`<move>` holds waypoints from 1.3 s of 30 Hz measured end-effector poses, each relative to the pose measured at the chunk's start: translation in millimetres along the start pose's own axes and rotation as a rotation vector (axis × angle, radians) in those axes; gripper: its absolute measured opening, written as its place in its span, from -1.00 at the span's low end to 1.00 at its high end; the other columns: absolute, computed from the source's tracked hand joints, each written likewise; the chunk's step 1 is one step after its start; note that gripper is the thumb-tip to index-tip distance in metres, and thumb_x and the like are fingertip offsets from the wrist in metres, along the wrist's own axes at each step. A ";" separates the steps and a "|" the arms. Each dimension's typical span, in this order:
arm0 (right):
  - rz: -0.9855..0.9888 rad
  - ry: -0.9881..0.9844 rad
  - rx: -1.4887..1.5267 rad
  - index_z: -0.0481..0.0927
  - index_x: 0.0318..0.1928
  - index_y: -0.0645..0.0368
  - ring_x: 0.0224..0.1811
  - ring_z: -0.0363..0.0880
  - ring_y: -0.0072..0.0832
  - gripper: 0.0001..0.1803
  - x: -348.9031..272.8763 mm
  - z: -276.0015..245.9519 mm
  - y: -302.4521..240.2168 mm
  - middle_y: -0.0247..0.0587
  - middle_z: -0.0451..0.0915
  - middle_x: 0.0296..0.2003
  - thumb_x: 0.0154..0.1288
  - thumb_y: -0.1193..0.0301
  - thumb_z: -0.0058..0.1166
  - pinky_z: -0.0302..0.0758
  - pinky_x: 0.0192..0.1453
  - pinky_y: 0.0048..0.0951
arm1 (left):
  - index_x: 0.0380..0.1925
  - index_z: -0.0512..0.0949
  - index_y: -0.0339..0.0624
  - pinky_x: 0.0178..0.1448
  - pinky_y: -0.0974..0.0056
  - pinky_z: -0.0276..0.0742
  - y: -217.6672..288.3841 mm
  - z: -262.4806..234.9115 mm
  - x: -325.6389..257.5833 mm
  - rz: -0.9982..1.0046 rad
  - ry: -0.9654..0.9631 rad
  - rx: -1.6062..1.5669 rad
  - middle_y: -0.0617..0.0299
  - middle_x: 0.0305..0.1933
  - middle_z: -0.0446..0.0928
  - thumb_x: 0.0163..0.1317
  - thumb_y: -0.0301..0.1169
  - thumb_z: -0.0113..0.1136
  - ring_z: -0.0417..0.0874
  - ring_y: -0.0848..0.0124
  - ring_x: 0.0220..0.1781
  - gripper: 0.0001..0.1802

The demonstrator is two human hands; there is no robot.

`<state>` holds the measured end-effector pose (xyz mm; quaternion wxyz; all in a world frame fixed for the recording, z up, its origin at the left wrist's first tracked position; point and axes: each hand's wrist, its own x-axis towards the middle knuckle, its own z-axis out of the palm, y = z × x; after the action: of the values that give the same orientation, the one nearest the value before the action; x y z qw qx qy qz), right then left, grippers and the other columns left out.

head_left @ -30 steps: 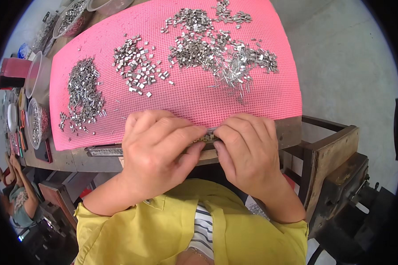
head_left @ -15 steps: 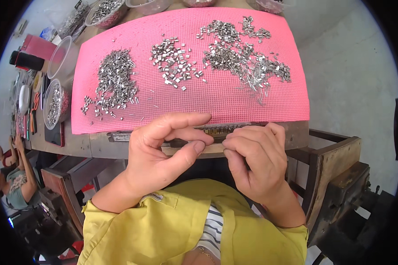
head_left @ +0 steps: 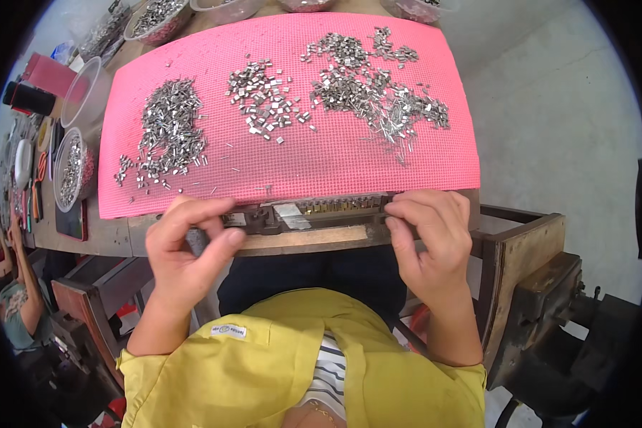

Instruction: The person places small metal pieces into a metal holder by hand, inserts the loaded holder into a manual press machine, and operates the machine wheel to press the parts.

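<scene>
- Along the near edge of the pink mat [head_left: 278,171] we have a long dark metal fixture [head_left: 264,222], with a row of small brass-coloured pieces [head_left: 342,205] toward its right part.
- Before the mat's near edge, toward its left, our left hand [head_left: 167,250] is open, thumb and forefinger spread beside the fixture's left end; we cannot tell whether they touch it.
- By the mat's near right corner, our right hand [head_left: 435,239] is loosely curled and parted at the fixture's right end; contact there is unclear to us.
- Between our hands, before the mat, the fixture's middle lies uncovered, with a pale wooden strip [head_left: 321,237] on its near side.
- On the mat, a wide pink band with a few loose pins separates our hands from the left pile [head_left: 171,128], middle pile [head_left: 264,107] and right pile [head_left: 349,93] of metal bits.
- Left of the mat, clear tubs [head_left: 71,167] and a phone [head_left: 73,221] crowd the surface [head_left: 107,239].
- Right of the mat's edge we see plain grey concrete [head_left: 549,128].
</scene>
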<state>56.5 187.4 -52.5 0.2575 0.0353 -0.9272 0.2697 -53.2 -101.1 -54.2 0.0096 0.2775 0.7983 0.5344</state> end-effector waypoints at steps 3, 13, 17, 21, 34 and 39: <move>-0.034 -0.049 -0.014 0.70 -0.15 0.13 -0.16 0.64 -0.30 -0.74 0.3 8.6 4.5 -0.30 0.66 -0.21 0.11 0.57 0.35 0.36 0.02 -0.22 | -0.09 0.73 -0.30 -0.09 0.34 0.41 -11.5 -14.2 -10.1 -0.009 0.058 0.108 0.27 -0.43 0.62 0.05 -0.62 0.48 0.54 0.46 -0.31 -0.64; -0.164 -0.155 -0.060 0.68 -0.13 0.15 -0.13 0.62 -0.29 -0.69 14.6 22.9 7.3 -0.28 0.62 -0.20 0.04 0.57 0.30 0.38 0.01 -0.21 | -0.12 0.74 -0.25 -0.08 0.25 0.45 -21.5 -21.5 -9.0 0.131 0.034 0.294 0.26 -0.44 0.62 0.03 -0.59 0.48 0.58 0.30 -0.27 -0.66; -0.166 -0.137 -0.046 0.67 -0.12 0.16 -0.15 0.63 -0.28 -0.67 15.2 24.9 8.1 -0.27 0.63 -0.21 0.02 0.58 0.31 0.39 -0.01 -0.22 | -0.12 0.74 -0.25 -0.08 0.23 0.45 -21.7 -18.9 -6.1 0.148 0.025 0.295 0.26 -0.45 0.61 0.02 -0.58 0.48 0.57 0.29 -0.27 -0.66; -0.122 -0.099 0.015 0.64 -0.14 0.19 -0.18 0.64 -0.24 -0.70 15.0 22.8 7.0 -0.23 0.65 -0.21 0.05 0.60 0.32 0.42 -0.03 -0.20 | -0.12 0.74 -0.25 -0.08 0.22 0.46 -25.9 -23.1 -6.5 0.172 0.026 0.321 0.25 -0.45 0.61 0.03 -0.58 0.46 0.58 0.26 -0.27 -0.67; -0.063 -0.105 -0.020 0.66 -0.19 0.17 -0.18 0.64 -0.27 -0.77 18.8 22.8 -1.7 -0.24 0.65 -0.22 0.10 0.60 0.33 0.41 -0.02 -0.22 | 0.04 0.72 -0.19 0.04 0.06 0.54 -49.5 -80.4 -17.6 0.359 -0.067 0.684 0.16 -0.20 0.72 -0.17 -0.56 0.59 0.68 0.13 -0.09 -0.38; -0.036 -0.031 -0.027 0.67 -0.18 0.16 -0.18 0.65 -0.27 -0.76 15.4 18.2 2.4 -0.24 0.67 -0.24 0.11 0.62 0.32 0.43 0.00 -0.22 | 0.17 0.57 -0.12 -0.09 0.02 0.48 -45.8 -85.3 -14.4 0.550 -0.043 0.550 0.13 -0.27 0.70 -0.12 -0.53 0.58 0.67 0.11 -0.24 -0.27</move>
<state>34.3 181.2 -59.1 0.2482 0.0526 -0.9339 0.2521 -87.5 -192.5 -61.0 -0.1921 0.4847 0.8071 0.2769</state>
